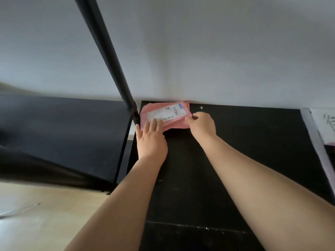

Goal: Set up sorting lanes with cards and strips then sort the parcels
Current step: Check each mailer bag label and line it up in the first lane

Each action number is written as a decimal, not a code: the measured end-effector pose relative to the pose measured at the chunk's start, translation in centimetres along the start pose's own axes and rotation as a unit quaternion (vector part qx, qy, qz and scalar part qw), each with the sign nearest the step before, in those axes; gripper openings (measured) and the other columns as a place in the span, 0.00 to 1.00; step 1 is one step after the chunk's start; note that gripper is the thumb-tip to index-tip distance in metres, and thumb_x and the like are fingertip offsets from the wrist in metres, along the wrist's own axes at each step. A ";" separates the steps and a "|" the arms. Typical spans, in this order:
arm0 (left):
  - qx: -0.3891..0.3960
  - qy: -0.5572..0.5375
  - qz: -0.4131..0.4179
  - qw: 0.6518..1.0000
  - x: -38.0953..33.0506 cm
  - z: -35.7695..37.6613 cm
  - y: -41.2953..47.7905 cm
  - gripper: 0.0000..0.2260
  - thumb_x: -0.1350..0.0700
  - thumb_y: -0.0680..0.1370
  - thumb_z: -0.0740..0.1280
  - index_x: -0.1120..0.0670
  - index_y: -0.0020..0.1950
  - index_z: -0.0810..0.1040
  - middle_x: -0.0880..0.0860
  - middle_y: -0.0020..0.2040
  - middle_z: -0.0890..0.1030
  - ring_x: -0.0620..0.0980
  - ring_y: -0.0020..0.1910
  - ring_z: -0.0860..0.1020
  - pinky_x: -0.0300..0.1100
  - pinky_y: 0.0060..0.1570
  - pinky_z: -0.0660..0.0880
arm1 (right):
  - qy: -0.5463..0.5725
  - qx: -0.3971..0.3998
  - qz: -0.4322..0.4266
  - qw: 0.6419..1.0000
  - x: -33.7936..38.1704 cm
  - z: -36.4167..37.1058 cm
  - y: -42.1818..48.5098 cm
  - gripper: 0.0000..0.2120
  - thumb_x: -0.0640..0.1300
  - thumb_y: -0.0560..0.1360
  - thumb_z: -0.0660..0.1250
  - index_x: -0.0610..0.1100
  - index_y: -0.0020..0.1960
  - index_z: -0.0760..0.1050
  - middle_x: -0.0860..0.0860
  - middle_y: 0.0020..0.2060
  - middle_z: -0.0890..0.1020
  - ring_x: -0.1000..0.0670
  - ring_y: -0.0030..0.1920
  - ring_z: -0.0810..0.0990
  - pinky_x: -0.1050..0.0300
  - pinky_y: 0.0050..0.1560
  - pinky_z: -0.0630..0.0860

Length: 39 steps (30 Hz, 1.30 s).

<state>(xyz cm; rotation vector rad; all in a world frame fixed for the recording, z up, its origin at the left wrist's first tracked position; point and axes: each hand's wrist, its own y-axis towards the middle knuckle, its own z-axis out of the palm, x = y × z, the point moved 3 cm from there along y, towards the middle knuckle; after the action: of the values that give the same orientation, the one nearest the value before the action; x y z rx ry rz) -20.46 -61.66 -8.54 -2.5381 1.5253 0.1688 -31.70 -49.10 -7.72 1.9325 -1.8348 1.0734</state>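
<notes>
Nearest the camera, two bare forearms are stretched out over a black tabletop (235,169), and pale wooden floor (45,214) is seen below to the left. Further out, the left hand (151,137) is laid flat, its fingers straight and close together. Their tips are rested on the near left part of a pink parcel (175,124) and on its white label (163,113). The right hand (202,125) is curled, and the parcel's right edge is pinched between thumb and fingers.

The parcel is laid flat in the far left corner of the tabletop, just beside a black post (108,51). Its far edge is met by the white wall (199,51), though whether it actually touches cannot be told. Its long axis is set left to right, roughly along the wall. The label is turned upward, with a barcode toward its right end; which way the print reads cannot be made out.

At the far right edge, a grey strip (310,131) and a white card (324,127) with handwriting are seen, so lane-marking is judged to be at least partly done. The step in hand is judged to be sorting, with this parcel being placed or squared up in the leftmost lane. For the next move, both hands would need to be lifted clear without the light mailer being dragged askew. Another parcel would then have to be fetched and its label read.
</notes>
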 end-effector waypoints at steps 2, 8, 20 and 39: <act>0.002 0.004 0.002 1.000 -0.1 0.2 -0.6 0.27 0.56 0.83 0.57 0.52 0.81 0.53 0.51 0.81 0.57 0.52 0.80 0.51 0.57 0.78 0.41 | 0.008 -0.014 0.009 1.000 -0.2 0.0 -0.2 0.10 0.47 0.80 0.64 0.43 0.44 0.79 0.51 0.34 0.79 0.54 0.32 0.74 0.58 0.30 0.68; -0.001 -0.006 0.012 1.000 -1.0 -0.6 -3.6 0.23 0.57 0.82 0.57 0.51 0.78 0.60 0.51 0.77 0.64 0.52 0.77 0.59 0.57 0.78 0.43 | -0.008 -0.033 0.031 0.999 -1.0 -1.7 -2.7 0.07 0.43 0.78 0.66 0.44 0.43 0.80 0.49 0.36 0.81 0.50 0.37 0.79 0.57 0.33 0.70; -0.038 -0.121 -0.031 0.991 -5.2 -8.5 -12.4 0.17 0.52 0.84 0.56 0.49 0.72 0.70 0.49 0.69 0.75 0.52 0.68 0.72 0.54 0.75 0.60 | -0.080 -0.075 -0.104 0.989 0.4 -12.2 -14.2 0.09 0.43 0.80 0.62 0.51 0.45 0.79 0.56 0.43 0.83 0.51 0.45 0.80 0.48 0.58 0.73; -0.119 -0.442 -0.042 0.888 -13.4 -20.3 -32.9 0.19 0.44 0.80 0.64 0.60 0.46 0.80 0.53 0.33 0.75 0.48 0.31 0.68 0.41 0.31 0.65 | 0.207 -0.158 -0.299 0.918 -4.0 -29.5 -36.7 0.07 0.40 0.77 0.70 0.50 0.46 0.84 0.61 0.39 0.84 0.64 0.43 0.79 0.76 0.41 0.71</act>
<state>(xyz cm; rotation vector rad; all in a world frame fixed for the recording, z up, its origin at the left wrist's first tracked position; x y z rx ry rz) 2.46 -39.18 16.86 -2.1290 1.0420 1.3509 -6.33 -21.09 20.60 1.7231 -1.0112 0.8277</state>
